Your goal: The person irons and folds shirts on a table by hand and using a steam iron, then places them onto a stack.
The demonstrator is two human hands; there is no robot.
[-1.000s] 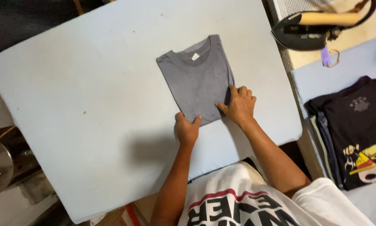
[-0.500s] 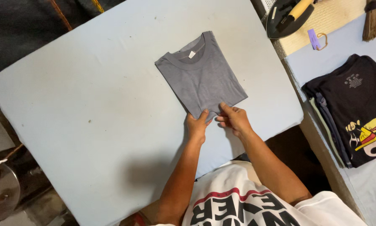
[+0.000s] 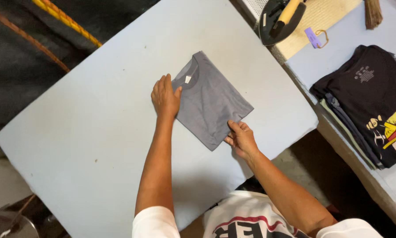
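A folded grey T-shirt (image 3: 211,103) lies flat on the pale blue table (image 3: 96,145), its collar toward the far left. My left hand (image 3: 165,96) rests palm down on the shirt's left edge beside the collar, fingers spread. At the near edge, my right hand (image 3: 240,139) pinches the shirt's lower right border between thumb and fingers.
A stack of folded dark T-shirts (image 3: 370,101) with a printed graphic sits on a second table at the right. A black iron with a wooden handle (image 3: 281,17) rests on a woven mat at the top right, beside a small purple tag. Dark fabric hangs beyond the table's far left.
My left hand has moved from the shirt's near corner up to its left edge by the collar. My right hand stays at the near edge. The shirt looks slightly turned.
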